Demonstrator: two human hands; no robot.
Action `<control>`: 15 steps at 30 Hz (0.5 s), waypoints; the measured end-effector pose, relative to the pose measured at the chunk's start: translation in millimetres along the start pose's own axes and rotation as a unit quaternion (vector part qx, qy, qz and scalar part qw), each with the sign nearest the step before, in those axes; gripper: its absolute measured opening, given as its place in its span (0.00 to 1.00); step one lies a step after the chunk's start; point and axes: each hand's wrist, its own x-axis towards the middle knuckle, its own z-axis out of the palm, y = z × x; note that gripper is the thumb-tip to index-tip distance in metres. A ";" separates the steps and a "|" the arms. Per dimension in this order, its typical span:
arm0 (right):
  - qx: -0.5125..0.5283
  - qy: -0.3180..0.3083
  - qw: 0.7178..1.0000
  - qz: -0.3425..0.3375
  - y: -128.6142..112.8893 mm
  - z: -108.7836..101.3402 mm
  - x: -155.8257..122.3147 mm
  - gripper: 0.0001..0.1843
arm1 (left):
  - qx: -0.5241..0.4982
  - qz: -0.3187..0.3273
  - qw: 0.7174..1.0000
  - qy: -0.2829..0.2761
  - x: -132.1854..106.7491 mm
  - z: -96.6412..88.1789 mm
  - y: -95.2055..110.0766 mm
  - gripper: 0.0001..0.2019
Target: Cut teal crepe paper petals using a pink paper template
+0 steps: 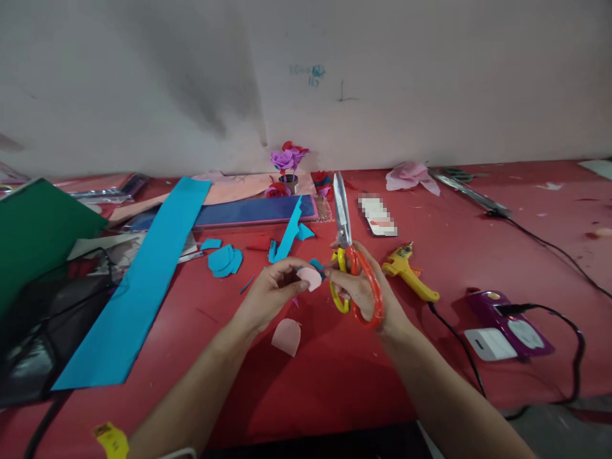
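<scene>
My left hand (pixel 271 288) pinches a small pink petal-shaped piece of paper (pixel 310 278) above the red table (pixel 478 268). My right hand (pixel 359 287) has its fingers through the orange and yellow handles of large scissors (pixel 345 245), whose steel blades point away from me and look closed. Its fingertips also touch the pink piece. A second pink petal (pixel 287 336) lies on the table just below my hands. Blue cut petals (pixel 224 260) and blue scraps (pixel 288 236) lie beyond my left hand.
A long blue paper strip (pixel 143 280) and a green sheet (pixel 33 233) lie at left. A yellow glue gun (pixel 408 270) with a black cable, a purple device (pixel 509 322), and paper flowers (pixel 287 162) by the wall stand around. A dark blue sheet (pixel 248 210) lies behind.
</scene>
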 end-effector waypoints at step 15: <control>0.035 0.069 0.997 -0.012 4.8 12.6 -4.4 0.21 | -0.057 -0.069 0.995 0.053 -5.1 14.6 5.9 0.14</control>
